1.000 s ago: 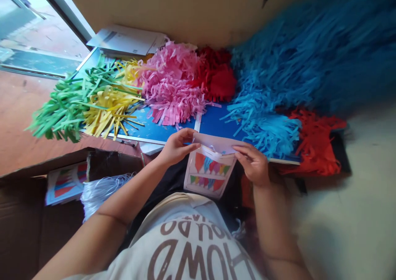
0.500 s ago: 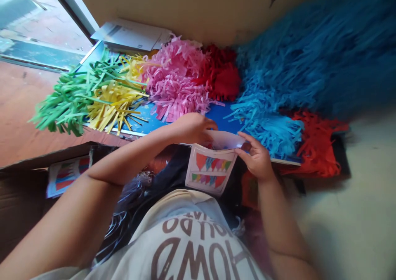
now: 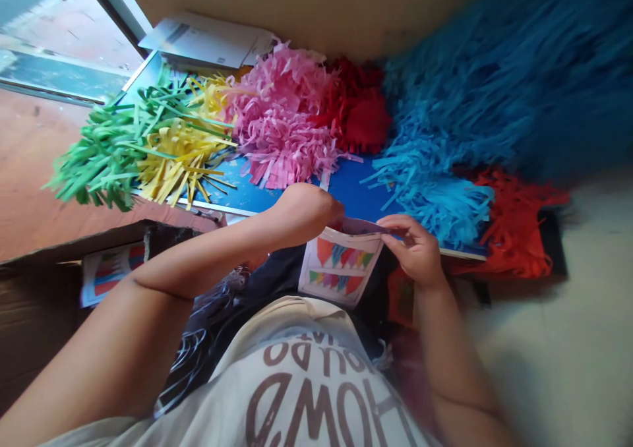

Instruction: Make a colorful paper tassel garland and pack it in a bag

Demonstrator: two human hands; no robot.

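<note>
Left hand (image 3: 301,213) bending over top edge of paper packet (image 3: 341,262), fingers hidden, grip not telling. Right hand (image 3: 413,249) pinching same edge, thumb and fingertips pressing together. Packet hanging in front of chest, above dark lap, showing 2 rows of printed multicoloured pennants. Cream T-shirt (image 3: 306,407) showing brown lettering upside down, "HOME" readable. Green, yellow, pink, red and blue paper fringes (image 3: 281,130) spreading shaggy strips over blue board (image 3: 356,183), just beyond hands.
</note>
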